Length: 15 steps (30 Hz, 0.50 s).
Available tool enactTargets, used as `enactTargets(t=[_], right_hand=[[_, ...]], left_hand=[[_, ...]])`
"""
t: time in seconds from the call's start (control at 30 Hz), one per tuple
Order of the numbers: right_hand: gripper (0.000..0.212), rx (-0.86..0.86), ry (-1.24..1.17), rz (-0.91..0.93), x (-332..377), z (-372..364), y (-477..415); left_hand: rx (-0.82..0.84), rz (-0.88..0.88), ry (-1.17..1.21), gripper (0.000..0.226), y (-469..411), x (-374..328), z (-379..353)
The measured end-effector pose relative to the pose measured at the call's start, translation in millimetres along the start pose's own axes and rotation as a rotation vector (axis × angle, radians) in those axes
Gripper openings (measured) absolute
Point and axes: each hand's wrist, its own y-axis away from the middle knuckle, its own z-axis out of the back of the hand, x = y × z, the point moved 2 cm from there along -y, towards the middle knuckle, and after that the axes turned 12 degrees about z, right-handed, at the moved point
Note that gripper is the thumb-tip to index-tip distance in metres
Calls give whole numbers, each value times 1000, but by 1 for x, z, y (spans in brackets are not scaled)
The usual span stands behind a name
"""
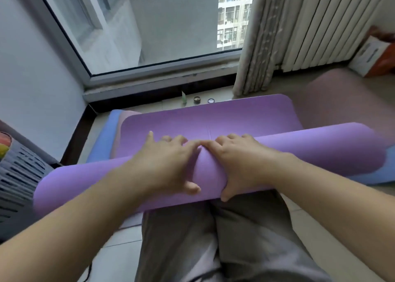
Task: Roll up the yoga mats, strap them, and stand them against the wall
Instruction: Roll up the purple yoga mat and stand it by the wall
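A purple yoga mat (310,151) lies across my knees, mostly rolled into a thick tube, with its flat unrolled end (213,115) stretching toward the window. My left hand (168,164) and my right hand (239,164) sit side by side on the middle of the roll. On each hand the fingers curl over the top and the thumb hooks under the near side. Beneath the purple mat lies a blue mat (106,134) flat on the floor. A dusty pink mat (333,98) spreads out at the right.
A floor-level window (162,36) faces me, with a curtain (260,38) and a white radiator (333,25) to its right. Three small items (197,100) stand by the sill. A dark slotted basket (19,175) is at the left, a box (372,57) at the far right.
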Motion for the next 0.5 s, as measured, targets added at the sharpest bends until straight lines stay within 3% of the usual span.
enactTargets(t=[0.17,0.27,0.5], right_hand=[[118,72,-106,-32,-11,9,-10],[133,-20,57,-70,-4,-4,6],[103,-178,123,-80,-8,9,9]], left_hand=[[-177,76,-66,119,6,-28,-29],[-243,56,-4,115,2,-23,-33],[-322,-3,4,111,0,-9,-11]])
